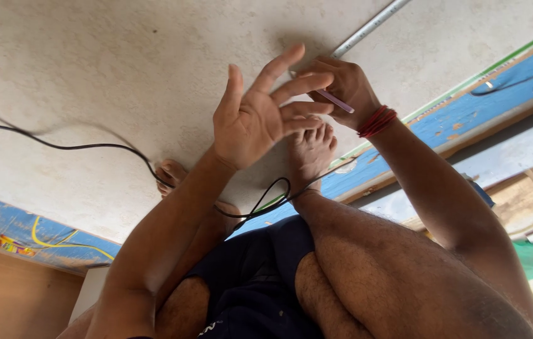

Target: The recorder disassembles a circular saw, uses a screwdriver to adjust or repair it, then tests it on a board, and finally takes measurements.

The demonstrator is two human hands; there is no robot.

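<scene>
— What does the right hand [341, 85] have hold of?

— A thin, smooth, pale lilac pen or stick [335, 101], pinched between curled fingers. It pokes out slantwise below the knuckles, up in the middle of the view, just above the bare toes. A bunch of red thread [377, 121] is wound around that wrist.

— And the left hand [260, 119]?

— Spread wide, palm showing, fingers fanned and slightly bent, holding nothing. Its fingertips overlap the right hand's knuckles; whether they touch I cannot tell.

— What lies under the hands?

— Two bare feet on a rough, pale grey cement surface [90, 63], speckled and matte. The right foot [311, 150] lies directly under the hands; the left foot [171, 176] shows only partly beside the left forearm. A slim black cable [78, 147] runs in a loose curve from the left edge, passes the left foot and loops near the right ankle.

— Further out?

— A narrow grey conduit pipe [370, 28] runs diagonally across the cement above the hands. A blue painted strip [467, 113], chipped and scuffed, borders the cement, with yellow wire [47, 242] lying on it at lower left. Dark navy shorts [254, 276] cover the thighs.
</scene>
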